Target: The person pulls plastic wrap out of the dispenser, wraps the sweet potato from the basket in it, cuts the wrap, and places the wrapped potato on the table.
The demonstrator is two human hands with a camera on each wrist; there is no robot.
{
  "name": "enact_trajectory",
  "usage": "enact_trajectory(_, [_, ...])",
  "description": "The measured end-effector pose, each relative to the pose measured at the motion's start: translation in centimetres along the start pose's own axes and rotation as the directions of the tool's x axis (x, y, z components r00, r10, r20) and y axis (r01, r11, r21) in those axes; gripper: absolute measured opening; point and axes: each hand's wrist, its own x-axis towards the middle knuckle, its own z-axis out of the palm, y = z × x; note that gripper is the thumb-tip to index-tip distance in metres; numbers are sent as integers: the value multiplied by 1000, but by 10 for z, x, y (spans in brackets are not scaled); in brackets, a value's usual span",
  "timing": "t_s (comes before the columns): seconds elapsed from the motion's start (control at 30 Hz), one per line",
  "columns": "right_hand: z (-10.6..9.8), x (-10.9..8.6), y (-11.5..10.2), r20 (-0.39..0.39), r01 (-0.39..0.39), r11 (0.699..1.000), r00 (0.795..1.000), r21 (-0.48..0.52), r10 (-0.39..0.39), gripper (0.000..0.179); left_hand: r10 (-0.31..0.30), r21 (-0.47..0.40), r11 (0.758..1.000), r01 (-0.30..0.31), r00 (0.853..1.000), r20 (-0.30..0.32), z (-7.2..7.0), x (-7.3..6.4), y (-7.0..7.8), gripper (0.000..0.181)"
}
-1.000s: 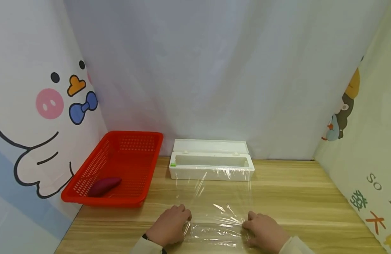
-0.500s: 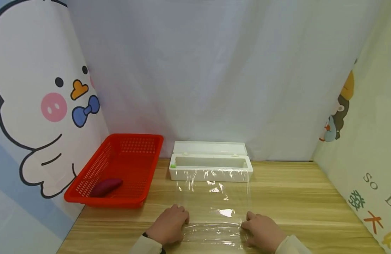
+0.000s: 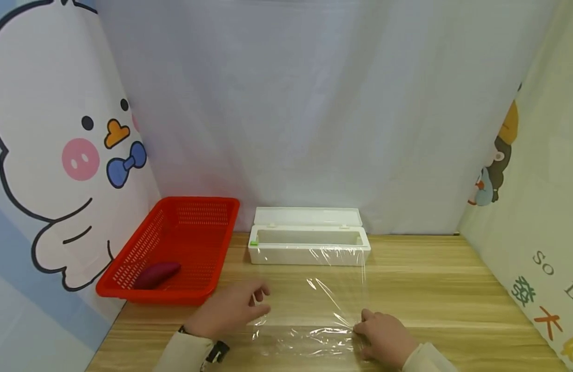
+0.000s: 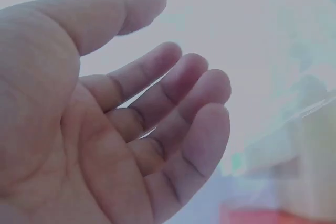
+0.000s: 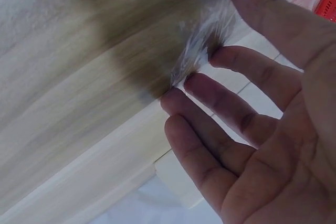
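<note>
1. Your left hand (image 3: 232,307) is relaxed, thumb apart from the loosely bent fingers, just beside the left edge of the film (image 3: 323,336).
2. Your right hand (image 3: 386,338) holds the film near its right near corner, between thumb and fingertips; the film bunches there, and creases run out from your fingertips.
3. The film itself reaches from the front of the white box (image 3: 309,256) across the table (image 3: 416,289) towards you, clear and shiny, most wrinkled along its near edge.
4. The box lies lengthwise at the back of the table, its lid (image 3: 309,216) open behind it, with a green piece (image 3: 253,243) at its front left corner.
5. To the left of the box you have the red basket (image 3: 174,296), with a purple root (image 3: 157,274) lying in its near left part.
6. A pale curtain (image 3: 314,113) hangs behind the table.
7. You wear a dark band (image 3: 217,352) on your left wrist.
</note>
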Motion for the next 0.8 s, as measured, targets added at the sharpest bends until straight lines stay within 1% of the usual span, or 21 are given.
enact_trajectory(0.03, [0,0,0,0,-5,1000,1000,5,5,32,-9,-5,1000,9,999,-35,-10,1,0,17])
enact_trajectory(0.1, [1,0,1,-7,-13,1000,1000,10,13,33,-46,-7,999,46,994,-99,-29,4,-2,16])
enact_trajectory(0.17, [2,0,2,-18,-30,999,999,21,30,35,-94,12,995,98,981,-167,-47,9,-9,17])
enact_trajectory(0.23, [4,0,4,-32,-46,999,998,25,47,38,-151,12,988,157,968,-200,-64,15,-20,20])
enact_trajectory(0.3, [5,0,5,-42,-59,998,997,25,60,39,-203,27,977,213,956,-210,-79,22,-36,26])
enact_trajectory(0.4, [5,-1,6,-44,-61,998,997,25,62,35,-278,53,955,292,942,-190,-96,29,-65,33])
enact_trajectory(0.5, [5,-2,7,-36,-49,998,998,36,50,29,-358,77,924,373,920,-160,-108,30,-93,38])
enact_trajectory(0.57, [6,-2,7,-33,-44,998,998,44,45,26,-409,79,904,421,903,-129,-112,29,-110,41])
enact_trajectory(0.67, [8,-4,6,-28,-53,997,998,56,55,24,-470,73,877,475,879,-80,-116,25,-132,45])
enact_trajectory(0.73, [8,-4,5,-32,-66,996,997,59,68,23,-493,76,865,495,869,-47,-118,22,-146,46])
enact_trajectory(0.77, [7,-4,4,-35,-68,996,997,59,70,23,-499,80,862,500,866,-38,-118,21,-152,46])
enact_trajectory(0.8, [6,-4,4,-39,-66,996,997,60,69,22,-510,76,857,510,860,-21,-119,19,-157,43])
